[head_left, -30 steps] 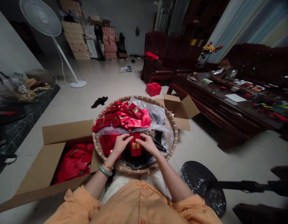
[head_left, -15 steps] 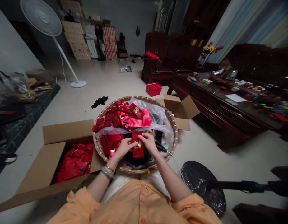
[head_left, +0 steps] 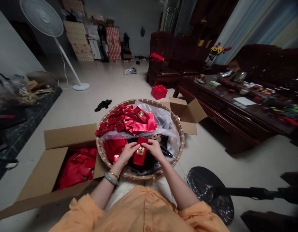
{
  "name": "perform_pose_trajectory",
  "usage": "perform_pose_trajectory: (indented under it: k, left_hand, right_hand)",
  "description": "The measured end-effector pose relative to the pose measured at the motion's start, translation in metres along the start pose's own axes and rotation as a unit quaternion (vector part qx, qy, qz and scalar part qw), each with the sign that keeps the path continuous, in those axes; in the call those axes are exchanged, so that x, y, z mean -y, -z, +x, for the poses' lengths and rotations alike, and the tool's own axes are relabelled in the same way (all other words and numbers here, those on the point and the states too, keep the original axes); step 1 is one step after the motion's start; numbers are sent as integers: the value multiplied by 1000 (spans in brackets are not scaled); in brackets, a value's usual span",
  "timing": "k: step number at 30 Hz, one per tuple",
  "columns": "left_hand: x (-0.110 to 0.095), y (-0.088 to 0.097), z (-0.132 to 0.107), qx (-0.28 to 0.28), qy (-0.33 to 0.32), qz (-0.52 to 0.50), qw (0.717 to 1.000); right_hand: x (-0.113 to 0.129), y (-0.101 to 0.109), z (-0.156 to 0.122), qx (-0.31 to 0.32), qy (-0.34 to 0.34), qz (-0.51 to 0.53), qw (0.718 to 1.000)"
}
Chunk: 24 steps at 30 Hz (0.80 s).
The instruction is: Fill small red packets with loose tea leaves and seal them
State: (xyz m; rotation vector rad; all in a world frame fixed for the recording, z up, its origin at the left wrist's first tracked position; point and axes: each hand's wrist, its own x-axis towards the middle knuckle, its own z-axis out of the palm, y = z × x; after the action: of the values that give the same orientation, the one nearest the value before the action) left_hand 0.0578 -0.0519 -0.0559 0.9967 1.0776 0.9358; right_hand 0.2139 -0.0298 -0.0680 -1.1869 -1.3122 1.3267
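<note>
Both my left hand (head_left: 128, 153) and my right hand (head_left: 153, 149) pinch the top of a red packet (head_left: 139, 158) with a gold emblem (head_left: 140, 150), holding it tilted above a wide woven bamboo basket (head_left: 139, 100). The basket holds a heap of shiny red packets (head_left: 129, 120) at its far side and a stack of red packets (head_left: 114, 149) near my left wrist. A clear plastic bag (head_left: 161, 120) lies over its right part. Dark material (head_left: 141, 166) sits under my hands. A black corded tool (head_left: 165, 151) lies just beyond my right hand.
A cardboard box (head_left: 69, 137) full of red packets stands to the left of the basket. A smaller open carton (head_left: 185, 111) touches the far right rim. A black cloth (head_left: 103, 104) and a red box (head_left: 159, 91) lie on the floor. A dark wooden table (head_left: 223, 101) runs along the right.
The red packet has gone from upright to tilted, its top leaning right, and its emblem now sits between my hands. My hands have drawn closer together around it.
</note>
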Motion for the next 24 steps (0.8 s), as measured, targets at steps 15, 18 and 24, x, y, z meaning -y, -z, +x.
perform_pose_trajectory:
  k: [15,18,24]
  left_hand:
    - [-4,-1,-4,40,-31,157,986]
    - [-3,-3,-5,53,-20,204,977]
    - [6,-10,-5,104,53,51,992]
  right_hand:
    - [11,8,5,-21,56,-101,993]
    - [18,9,5,-7,61,-128,990]
    - [16,0,5,13,116,-220,969]
